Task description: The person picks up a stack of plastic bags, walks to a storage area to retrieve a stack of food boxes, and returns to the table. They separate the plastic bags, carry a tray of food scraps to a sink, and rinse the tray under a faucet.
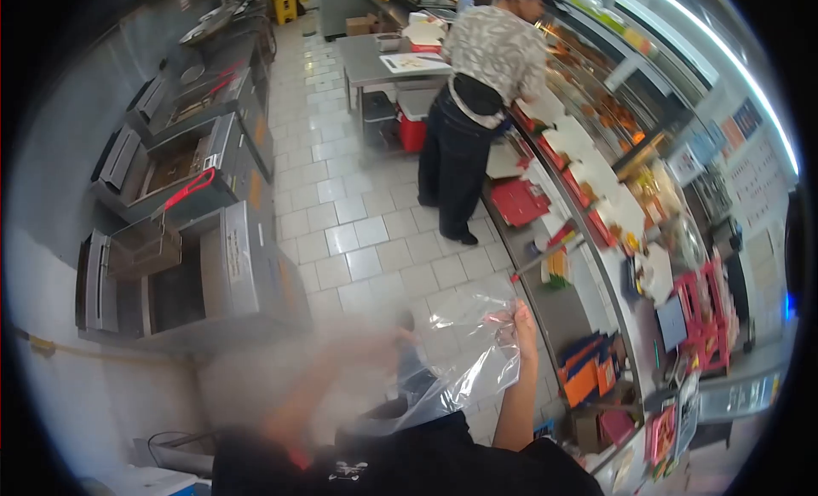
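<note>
One clear bag [481, 377] is in the right hand [526, 332].

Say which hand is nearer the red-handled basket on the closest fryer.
Left. The left hand, blurred, is right of the fryer basket; the right hand is farther right, gripping the clear plastic bag.

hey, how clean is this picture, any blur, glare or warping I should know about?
In the head view: wide-lens distortion bows the strip light and leaves black corners; haze smears the left hand; the right hand looks clearer; bright reflections streak the clear plastic bag.
</note>
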The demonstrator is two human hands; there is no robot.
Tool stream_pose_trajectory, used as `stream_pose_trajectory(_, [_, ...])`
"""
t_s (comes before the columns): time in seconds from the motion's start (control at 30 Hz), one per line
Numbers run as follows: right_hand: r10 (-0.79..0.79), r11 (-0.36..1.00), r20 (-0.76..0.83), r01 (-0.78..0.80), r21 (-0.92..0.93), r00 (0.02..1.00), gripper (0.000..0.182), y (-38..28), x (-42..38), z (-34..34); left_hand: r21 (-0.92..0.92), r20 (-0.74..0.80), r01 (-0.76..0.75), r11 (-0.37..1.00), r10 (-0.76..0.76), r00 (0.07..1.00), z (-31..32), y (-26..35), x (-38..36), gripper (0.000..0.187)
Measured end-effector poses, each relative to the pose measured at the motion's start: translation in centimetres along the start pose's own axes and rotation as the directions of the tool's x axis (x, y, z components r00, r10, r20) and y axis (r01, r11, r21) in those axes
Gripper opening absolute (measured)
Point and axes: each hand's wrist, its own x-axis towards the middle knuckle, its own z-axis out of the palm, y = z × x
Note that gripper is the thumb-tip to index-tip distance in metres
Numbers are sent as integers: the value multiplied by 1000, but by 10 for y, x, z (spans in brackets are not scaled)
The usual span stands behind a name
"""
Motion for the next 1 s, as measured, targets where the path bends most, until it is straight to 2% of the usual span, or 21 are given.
stream_pose_trajectory(0.07, [-1,999,4,1,33,1000,49,2,64,18,383,90,58,922,-100,991,-33,43,22,85])
stream_pose_trajectory(0.13, [25,998,23,-26,61,999,52,-7,128,36,351,113,11,936,-54,992,-79,59,39,77])
stream_pose_trajectory(0.2, [177,978,160,-192,81,971,52,-29,195,57,380,187,-103,919,33,982,-122,83,55,81])
stream_pose_trajectory(0.27, [175,976,195,-195,92,965,50,-44,277,79,361,176,-81,929,18,984,-168,125,61,94])
stream_pose_trajectory(0.33, [211,967,214,-235,93,954,49,-62,330,112,-142,417,-84,986,136,898,-216,152,50,105])
stream_pose_trajectory(0.37, [190,962,169,-217,165,967,44,-72,359,133,-474,425,27,880,203,882,-246,169,39,48])
stream_pose_trajectory(0.4, [167,953,124,-193,235,978,40,-82,389,154,-483,396,-8,876,227,890,-252,186,32,48])
stream_pose_trajectory(0.43, [153,951,332,-230,205,931,45,-83,435,152,-95,-196,-206,974,185,963,-260,198,25,80])
stream_pose_trajectory(0.47, [168,950,363,-248,188,917,45,-75,480,158,320,-698,-98,942,305,648,-270,212,19,114])
stream_pose_trajectory(0.5, [173,974,347,-213,80,922,48,-70,518,176,312,-720,-103,944,306,623,-277,237,20,114])
stream_pose_trajectory(0.53, [171,985,327,-174,-22,929,50,-63,552,199,88,-714,-504,859,407,569,-284,268,26,108])
stream_pose_trajectory(0.57, [201,979,321,-203,-27,926,53,-61,581,225,-138,-728,-799,585,488,483,-302,290,28,104])
stream_pose_trajectory(0.6, [205,978,328,-208,-25,922,53,-51,613,243,-132,-733,-800,586,485,476,-333,286,29,104])
stream_pose_trajectory(0.67, [151,987,192,-137,-83,970,52,-32,682,270,141,-789,-660,738,487,375,-405,272,40,92])
stream_pose_trajectory(0.7, [133,982,83,-120,-146,988,52,-26,710,288,58,-911,-622,781,296,287,-411,327,36,73])
stream_pose_trajectory(0.73, [122,985,72,-112,-131,990,52,-24,737,307,62,-904,-610,790,303,300,-454,324,28,73])
stream_pose_trajectory(0.8, [149,979,89,-135,-150,985,53,-26,785,338,-274,-915,-851,447,153,374,-541,297,15,52])
stream_pose_trajectory(0.83, [92,995,161,-86,-48,983,51,-23,813,361,-270,-908,-845,461,171,383,-574,318,4,52])
stream_pose_trajectory(0.9, [20,989,93,-6,-145,995,51,-9,873,385,-278,-891,-614,739,40,452,-624,354,-7,39])
stream_pose_trajectory(0.93, [-39,967,37,47,-252,999,51,-7,896,390,-295,-880,-601,743,34,473,-650,370,-9,39])
stream_pose_trajectory(1.0, [65,978,55,-53,-203,996,53,-53,919,428,-606,-689,-598,524,31,724,-710,404,-10,32])
